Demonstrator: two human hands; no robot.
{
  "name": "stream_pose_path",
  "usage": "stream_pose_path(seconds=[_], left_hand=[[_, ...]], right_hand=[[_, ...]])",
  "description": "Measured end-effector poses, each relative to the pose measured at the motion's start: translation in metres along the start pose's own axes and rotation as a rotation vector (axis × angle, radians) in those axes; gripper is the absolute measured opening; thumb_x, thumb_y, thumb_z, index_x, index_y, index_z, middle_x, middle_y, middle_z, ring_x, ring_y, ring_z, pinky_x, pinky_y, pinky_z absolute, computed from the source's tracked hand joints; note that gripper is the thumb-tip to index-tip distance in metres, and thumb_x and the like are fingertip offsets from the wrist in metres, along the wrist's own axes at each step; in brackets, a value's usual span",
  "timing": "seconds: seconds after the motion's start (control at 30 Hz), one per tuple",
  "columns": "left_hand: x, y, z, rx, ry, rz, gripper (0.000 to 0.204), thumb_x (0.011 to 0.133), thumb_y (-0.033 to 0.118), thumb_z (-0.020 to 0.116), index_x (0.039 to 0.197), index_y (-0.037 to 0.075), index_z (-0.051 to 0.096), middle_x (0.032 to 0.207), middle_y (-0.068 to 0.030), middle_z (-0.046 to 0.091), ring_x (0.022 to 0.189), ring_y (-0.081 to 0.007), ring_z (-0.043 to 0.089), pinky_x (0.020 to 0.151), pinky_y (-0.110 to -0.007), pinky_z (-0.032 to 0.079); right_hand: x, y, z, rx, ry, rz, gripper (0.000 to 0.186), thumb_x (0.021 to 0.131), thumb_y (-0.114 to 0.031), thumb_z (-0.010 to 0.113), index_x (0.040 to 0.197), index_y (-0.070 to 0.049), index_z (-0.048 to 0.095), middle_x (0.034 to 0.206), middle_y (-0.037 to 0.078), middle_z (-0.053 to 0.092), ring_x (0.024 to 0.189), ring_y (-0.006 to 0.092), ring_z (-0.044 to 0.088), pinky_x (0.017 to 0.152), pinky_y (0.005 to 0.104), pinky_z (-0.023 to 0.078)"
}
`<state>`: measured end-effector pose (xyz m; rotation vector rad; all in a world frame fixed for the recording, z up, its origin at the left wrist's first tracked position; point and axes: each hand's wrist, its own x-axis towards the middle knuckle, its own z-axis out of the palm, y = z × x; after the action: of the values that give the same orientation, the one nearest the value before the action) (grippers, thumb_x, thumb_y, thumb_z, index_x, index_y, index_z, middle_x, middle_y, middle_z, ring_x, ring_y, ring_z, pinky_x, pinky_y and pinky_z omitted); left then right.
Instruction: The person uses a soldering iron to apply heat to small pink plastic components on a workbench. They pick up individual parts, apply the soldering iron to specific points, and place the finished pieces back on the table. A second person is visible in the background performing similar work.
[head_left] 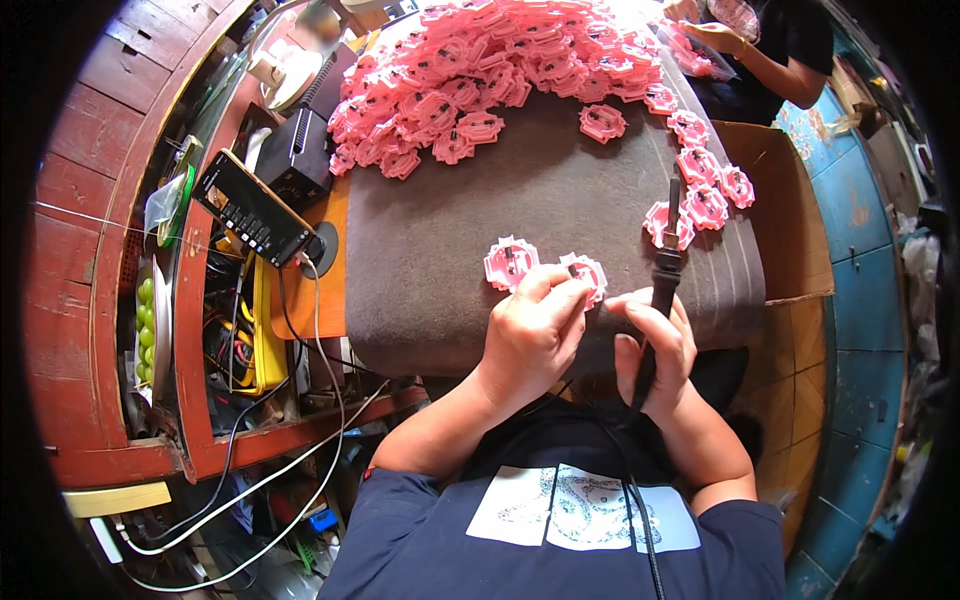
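Note:
My left hand pinches at a pink plastic part with a small black piece on it, on the grey mat. A second pink part lies just left of it. My right hand grips a black soldering iron, held upright with its tip pointing away from me; its fingertips are near the pinched part. More pink parts line the mat's right side, and a large heap of them covers the far end.
A phone on a stand, a black box and cables crowd the left, beside a red wooden frame. An open cardboard box sits at the right. Another person handles pink parts in a bag at the upper right.

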<state>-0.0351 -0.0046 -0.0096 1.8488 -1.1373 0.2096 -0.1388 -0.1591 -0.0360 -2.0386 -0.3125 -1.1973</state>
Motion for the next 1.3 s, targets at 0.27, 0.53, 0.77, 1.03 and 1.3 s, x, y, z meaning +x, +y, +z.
stream_pose_path(seconds=[0.27,0.53,0.77,1.03,1.3], left_hand=[[0.001,0.002,-0.001,0.002,-0.024,-0.074,0.021,0.083,-0.003,0.078,0.104,0.001,0.075,0.105,-0.0183,0.071,0.092,-0.0346,0.074,0.08,-0.04,0.06],[0.0,0.0,0.0,-0.007,-0.017,-0.067,0.018,0.086,-0.003,0.077,0.103,-0.001,0.074,0.101,-0.0173,0.072,0.089,-0.0325,0.074,0.079,-0.037,0.06],[0.002,0.001,0.0,0.014,-0.031,-0.053,0.018,0.086,-0.003,0.077,0.103,-0.001,0.074,0.1,-0.0173,0.073,0.09,-0.0323,0.074,0.08,-0.038,0.06],[0.0,-0.001,0.001,0.018,-0.035,-0.043,0.019,0.086,-0.004,0.076,0.105,-0.001,0.074,0.101,-0.0174,0.073,0.092,-0.033,0.074,0.082,-0.038,0.06],[-0.001,-0.002,0.001,0.019,-0.041,-0.041,0.019,0.087,-0.005,0.075,0.106,-0.001,0.074,0.103,-0.0176,0.073,0.093,-0.0333,0.074,0.083,-0.039,0.06]], right_hand=[[-0.009,-0.017,-0.042,-0.163,-0.093,0.0,0.062,0.104,-0.047,0.065,0.144,-0.001,0.054,0.096,0.016,0.07,0.076,0.031,0.064,0.068,0.0431,0.048],[-0.013,-0.031,-0.054,-0.008,-0.113,0.011,0.034,0.096,-0.03,0.072,0.113,0.0,0.073,0.078,0.007,0.059,0.063,0.0246,0.054,0.057,0.0382,0.045],[-0.013,-0.033,-0.05,0.025,-0.154,0.015,0.025,0.084,-0.014,0.072,0.105,-0.001,0.075,0.072,0.005,0.057,0.055,0.022,0.052,0.053,0.0364,0.042],[-0.014,-0.033,-0.047,0.036,-0.155,0.0,0.025,0.083,-0.012,0.072,0.105,-0.001,0.074,0.069,0.004,0.055,0.053,0.021,0.051,0.052,0.0356,0.041],[-0.015,-0.034,-0.047,0.036,-0.155,0.004,0.024,0.083,-0.011,0.071,0.105,-0.002,0.074,0.069,0.004,0.054,0.053,0.0209,0.05,0.051,0.0356,0.04]])
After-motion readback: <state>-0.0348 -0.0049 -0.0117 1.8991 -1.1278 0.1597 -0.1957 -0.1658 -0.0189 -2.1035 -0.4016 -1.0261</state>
